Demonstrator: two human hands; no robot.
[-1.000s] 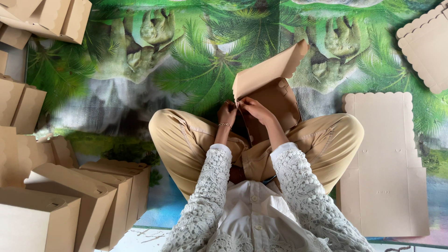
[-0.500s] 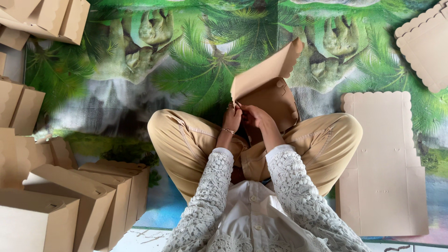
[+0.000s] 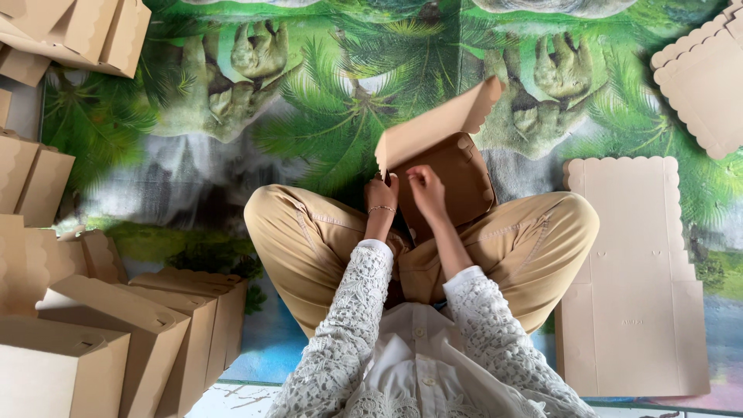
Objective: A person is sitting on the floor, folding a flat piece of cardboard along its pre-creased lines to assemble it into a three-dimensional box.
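Now both hands (image 3: pixel 404 190) grip tan cardboard box (image 3: pixel 445 159) w/ scalloped flap.

The fingers of the left hand (image 3: pixel 381 193) and right hand (image 3: pixel 424 190) lie against the box (image 3: pixel 449 166) and partly behind its lower edge, so the grip itself cannot be made out, and the box's inside is hidden by its raised flap (image 3: pixel 437 128). The folded boxes (image 3: pixel 147 333) at lower left are cut off by the left and bottom edges, as are the stack (image 3: pixel 73 31) at top left and the flat sheet (image 3: pixel 708 85) at top right by theirs. Small marks on the flat blank (image 3: pixel 631 271) are too small to tell, and the mat (image 3: pixel 325 116) under the legs is hidden.
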